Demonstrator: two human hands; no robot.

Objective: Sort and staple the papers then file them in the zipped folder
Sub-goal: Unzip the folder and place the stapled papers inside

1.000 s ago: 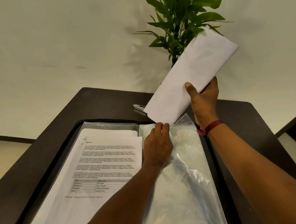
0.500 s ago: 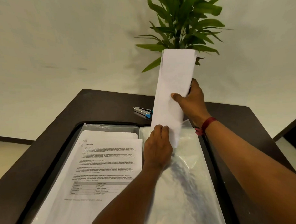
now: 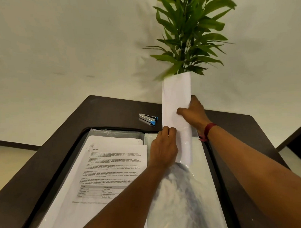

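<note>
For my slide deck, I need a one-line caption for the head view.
Right hand feeds a paper sheaf into the clear folder held open by the left hand.

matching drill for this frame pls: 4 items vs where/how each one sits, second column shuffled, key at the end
Items
1. stapler
2. printed stack
3. paper bundle
4. plant

States
A. held upright in the right hand, lower end going into the clear pocket that the left hand holds open
B. behind the far table edge, against the wall
C. lying flat on the left half of the open folder
D. lying on the dark table beyond the folder

Pairs: 1-D, 2-C, 3-A, 4-B
</note>
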